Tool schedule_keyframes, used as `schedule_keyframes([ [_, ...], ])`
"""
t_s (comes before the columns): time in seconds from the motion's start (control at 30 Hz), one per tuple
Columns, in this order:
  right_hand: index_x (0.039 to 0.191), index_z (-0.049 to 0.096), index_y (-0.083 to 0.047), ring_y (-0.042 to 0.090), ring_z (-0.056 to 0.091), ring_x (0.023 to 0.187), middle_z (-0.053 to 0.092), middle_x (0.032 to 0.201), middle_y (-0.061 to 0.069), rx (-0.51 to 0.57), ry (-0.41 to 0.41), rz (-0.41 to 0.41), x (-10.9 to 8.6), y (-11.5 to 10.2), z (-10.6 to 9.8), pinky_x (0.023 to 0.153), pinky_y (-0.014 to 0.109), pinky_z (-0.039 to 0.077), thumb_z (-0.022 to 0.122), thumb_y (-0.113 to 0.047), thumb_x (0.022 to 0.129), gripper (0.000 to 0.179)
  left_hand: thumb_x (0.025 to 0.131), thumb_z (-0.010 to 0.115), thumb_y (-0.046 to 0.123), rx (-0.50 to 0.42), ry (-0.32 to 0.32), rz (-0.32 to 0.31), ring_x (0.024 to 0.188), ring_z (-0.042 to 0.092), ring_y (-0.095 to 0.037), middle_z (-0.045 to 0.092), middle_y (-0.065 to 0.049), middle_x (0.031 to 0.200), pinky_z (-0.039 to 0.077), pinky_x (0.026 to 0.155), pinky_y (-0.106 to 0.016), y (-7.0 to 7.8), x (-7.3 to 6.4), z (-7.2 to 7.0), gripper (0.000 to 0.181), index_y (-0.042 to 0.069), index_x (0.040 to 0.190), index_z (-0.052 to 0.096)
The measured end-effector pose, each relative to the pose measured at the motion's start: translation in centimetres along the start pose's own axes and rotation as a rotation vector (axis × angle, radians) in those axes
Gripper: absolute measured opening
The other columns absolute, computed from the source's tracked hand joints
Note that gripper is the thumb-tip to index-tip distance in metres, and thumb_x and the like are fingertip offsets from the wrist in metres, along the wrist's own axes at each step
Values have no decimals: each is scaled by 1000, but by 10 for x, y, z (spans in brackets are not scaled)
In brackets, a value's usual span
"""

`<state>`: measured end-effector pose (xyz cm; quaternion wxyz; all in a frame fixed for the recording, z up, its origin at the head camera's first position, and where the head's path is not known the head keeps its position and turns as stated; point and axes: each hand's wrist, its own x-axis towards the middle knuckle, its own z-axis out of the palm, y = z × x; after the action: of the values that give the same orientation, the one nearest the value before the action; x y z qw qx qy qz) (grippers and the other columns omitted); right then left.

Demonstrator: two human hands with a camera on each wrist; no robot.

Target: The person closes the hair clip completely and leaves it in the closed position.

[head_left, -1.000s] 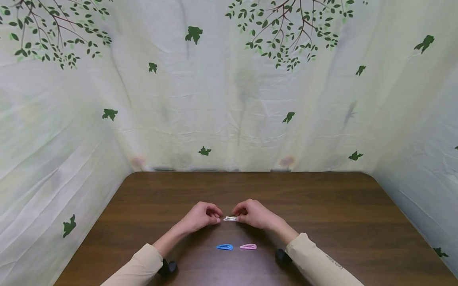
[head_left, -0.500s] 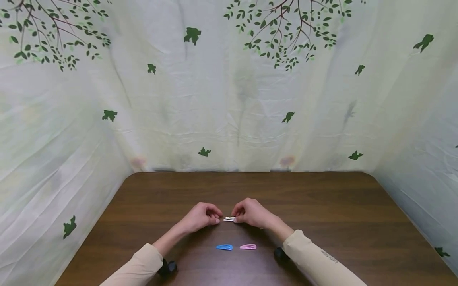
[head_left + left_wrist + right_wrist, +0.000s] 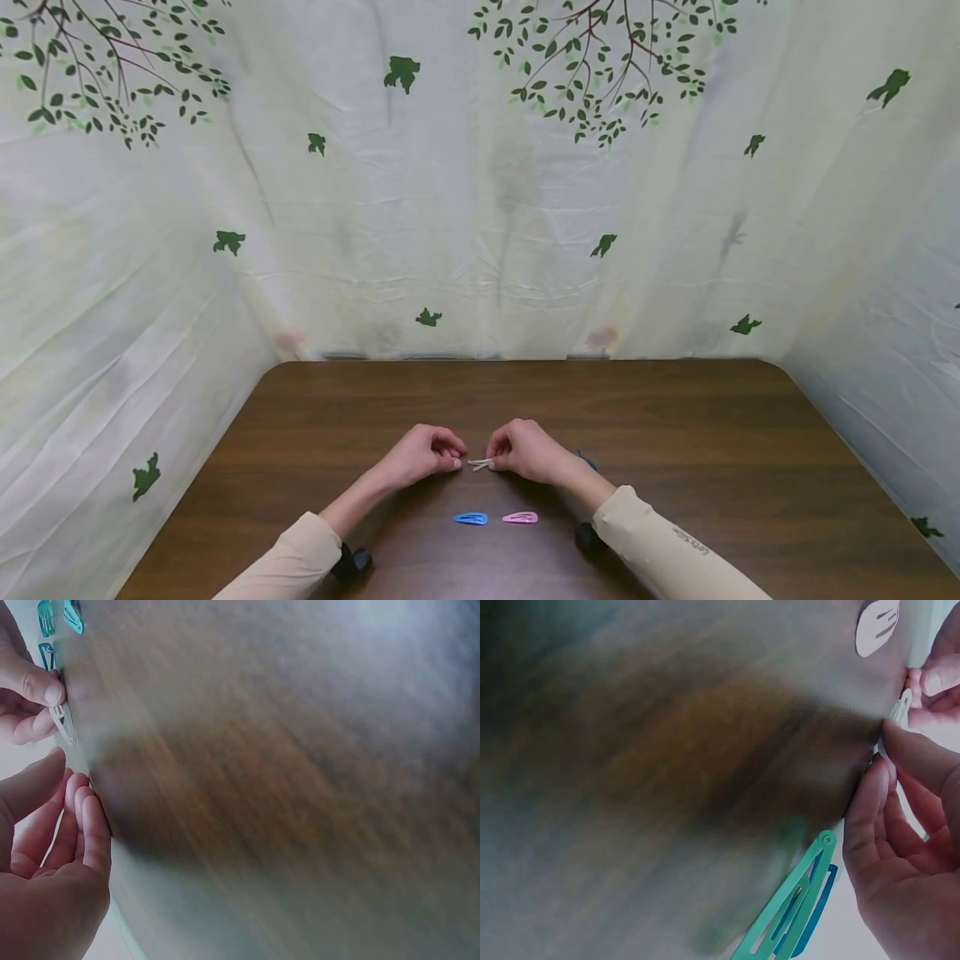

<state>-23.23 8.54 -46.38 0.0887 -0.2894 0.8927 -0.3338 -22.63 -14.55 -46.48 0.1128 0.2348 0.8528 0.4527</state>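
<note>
My right hand (image 3: 525, 450) pinches a white snap hair clip (image 3: 478, 463) between thumb and fingers, over the middle of the table. Its narrow end points toward my left hand (image 3: 427, 454), and its two arms look spread apart in the head view. In the left wrist view the clip (image 3: 64, 726) sticks out below the right thumb. My left hand holds nothing; its fingers are loosely bent, thumb apart from them, just short of the clip's tip. Nearer to me lie a blue hair clip (image 3: 471, 518) and a pink hair clip (image 3: 521, 517).
A green hair clip (image 3: 787, 904) lies beside the right hand in the right wrist view, overlapping a blue one (image 3: 826, 907). Part of something blue (image 3: 587, 460) shows behind the right wrist. The brown table (image 3: 675, 408) ends at a leaf-printed curtain (image 3: 525, 192).
The white clip has tilted in the right hand's fingers and its arms now appear spread. Something blue has come into sight behind the right wrist. The left hand stays put.
</note>
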Motion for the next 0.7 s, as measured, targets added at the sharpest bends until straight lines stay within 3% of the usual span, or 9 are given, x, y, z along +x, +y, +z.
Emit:
schedule_keyframes([
  [0.3, 77, 71, -16, 5, 50, 64, 60, 68, -13, -12, 13, -8, -5, -4, -4, 60, 24, 44, 75, -11, 87, 12, 84, 75, 3, 12, -11, -2, 73, 59, -19, 66, -3, 80, 48, 64, -23, 3, -2, 0, 14, -1, 97, 73],
  [0.7, 82, 73, -14, 4, 52, 66, 63, 71, -14, 42, 69, -23, -19, -6, -8, 64, 25, 46, 76, -13, 86, 5, 83, 77, 8, 37, 23, 1, 74, 60, -15, 66, 1, 81, 51, 66, -25, 5, -7, 1, 17, 2, 98, 73],
])
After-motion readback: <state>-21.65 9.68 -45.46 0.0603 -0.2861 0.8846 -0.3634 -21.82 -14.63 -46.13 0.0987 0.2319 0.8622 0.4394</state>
